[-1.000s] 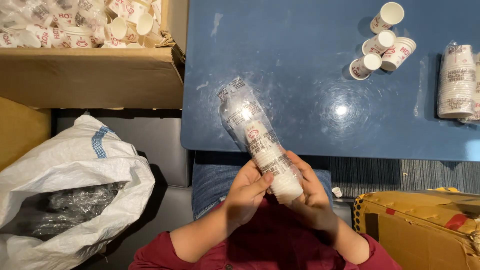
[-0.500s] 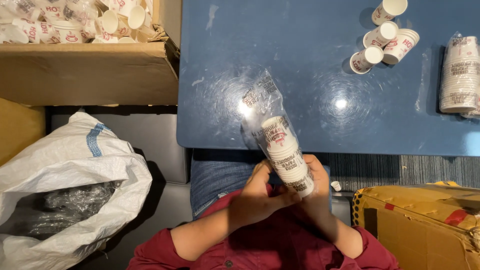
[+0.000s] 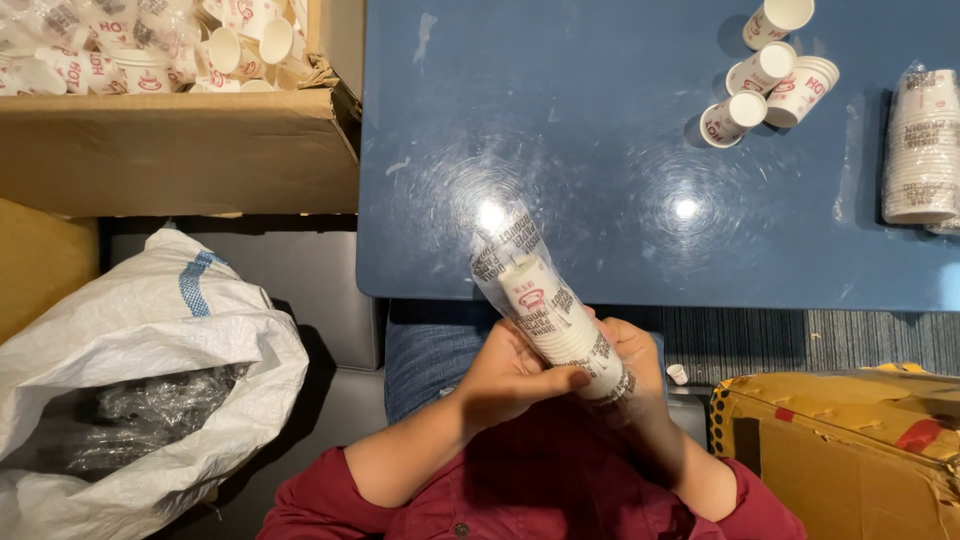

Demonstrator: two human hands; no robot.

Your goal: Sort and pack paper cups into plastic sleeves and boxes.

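Paper cups [image 3: 555, 322] stacked in a clear printed plastic sleeve are held in both hands over the person's lap, just near of the blue table's [image 3: 600, 120] near edge, the stack tilting up and to the left. The left hand [image 3: 515, 375] wraps the lower part of the stack with its thumb across the sleeve, and the right hand [image 3: 630, 365] cups the bottom end from behind; both are closed on it. The step looks like working the sleeve along the stack, since its upper part stands empty and crinkled above the top cup; going on would seem to call for a firm hold at the base while the plastic is slid. The cups are white with red print, nested tightly. Loose cups [image 3: 765, 70] lie far right on the table.
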